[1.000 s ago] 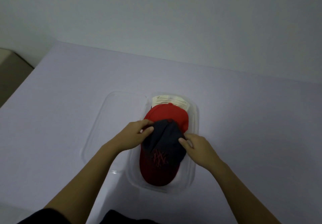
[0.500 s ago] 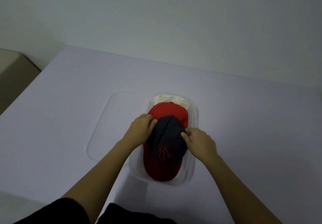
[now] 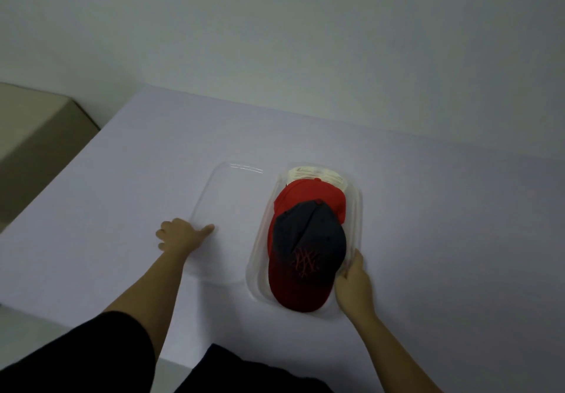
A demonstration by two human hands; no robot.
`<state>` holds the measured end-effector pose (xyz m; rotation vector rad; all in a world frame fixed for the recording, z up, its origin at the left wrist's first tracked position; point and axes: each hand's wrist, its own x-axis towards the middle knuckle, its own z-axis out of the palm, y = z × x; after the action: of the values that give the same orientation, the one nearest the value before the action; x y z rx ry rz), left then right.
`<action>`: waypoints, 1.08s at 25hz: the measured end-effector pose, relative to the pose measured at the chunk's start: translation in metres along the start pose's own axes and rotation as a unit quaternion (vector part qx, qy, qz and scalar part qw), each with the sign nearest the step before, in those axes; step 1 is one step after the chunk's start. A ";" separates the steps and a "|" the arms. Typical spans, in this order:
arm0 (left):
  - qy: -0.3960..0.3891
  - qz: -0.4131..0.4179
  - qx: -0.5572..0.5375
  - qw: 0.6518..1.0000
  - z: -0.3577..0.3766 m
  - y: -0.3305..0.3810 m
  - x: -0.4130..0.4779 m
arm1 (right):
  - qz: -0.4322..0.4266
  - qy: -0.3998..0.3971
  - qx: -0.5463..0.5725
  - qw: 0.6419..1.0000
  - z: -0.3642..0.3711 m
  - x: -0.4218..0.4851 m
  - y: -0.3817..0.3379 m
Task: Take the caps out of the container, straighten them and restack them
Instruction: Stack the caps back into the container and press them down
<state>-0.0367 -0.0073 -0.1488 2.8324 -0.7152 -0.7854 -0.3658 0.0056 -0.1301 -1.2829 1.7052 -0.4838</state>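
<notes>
Three caps: all lie in the container, nested one over another with the brims toward the person.
Dark cap: on top, with a red brim at the near end and a red stitched logo; a crease runs down its crown.
Red cap: under the dark one, its crown showing just beyond it.
Pale cap: lowest, only a strip showing at the far end.
Lid: clear, flat on the table, just left of the container and about parallel to it.
Left hand: over the lid's near left edge, thumb stretched out onto the lid, fingers loosely curled beside the rim. Whether it pinches that edge cannot be told.
Right hand: at the container's near right side, fingers close together and curled on the rim, holding it.
Box: beige, off the table's far left side.
Step in hand: the caps look lined up and stacked, so the restack reads as done. With one hand at the lid and the other on the container, this is most likely the closing step, though a start just after opening would look much the same.
Next move: if closing, it calls for a firm hold on the lid's rim. The lid would then be lifted across and its rounded corners matched to the container's while the right hand steadies it.
Watch: the dark cap's crown may ride high and need pressing down under the lid.
</notes>
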 end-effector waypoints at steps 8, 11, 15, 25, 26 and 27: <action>0.021 0.194 -0.303 0.933 -0.088 0.012 -0.040 | -0.032 0.045 -0.019 0.998 -0.001 -0.007 -0.001; 0.134 0.298 -0.252 0.911 -0.127 0.027 -0.080 | -0.143 0.117 -0.025 0.982 -0.008 -0.014 -0.031; -0.038 0.347 -0.417 0.839 -0.150 0.049 -0.138 | -0.163 0.017 0.197 0.966 -0.029 -0.027 -0.111; -0.101 0.337 -0.237 0.906 -0.026 0.073 -0.137 | -0.030 0.054 0.201 0.978 -0.028 -0.002 -0.064; -0.105 0.341 -0.229 0.906 -0.014 0.073 -0.135 | -0.023 0.060 0.178 0.982 -0.024 0.003 -0.056; -0.114 0.341 -0.222 0.906 -0.004 0.072 -0.133 | -0.018 0.059 0.161 0.985 -0.022 0.006 -0.051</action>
<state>-0.1645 -0.0086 -0.0678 1.9011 -1.2661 -0.9828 -0.3563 -0.0235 -0.0832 -1.0680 1.6220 -0.8350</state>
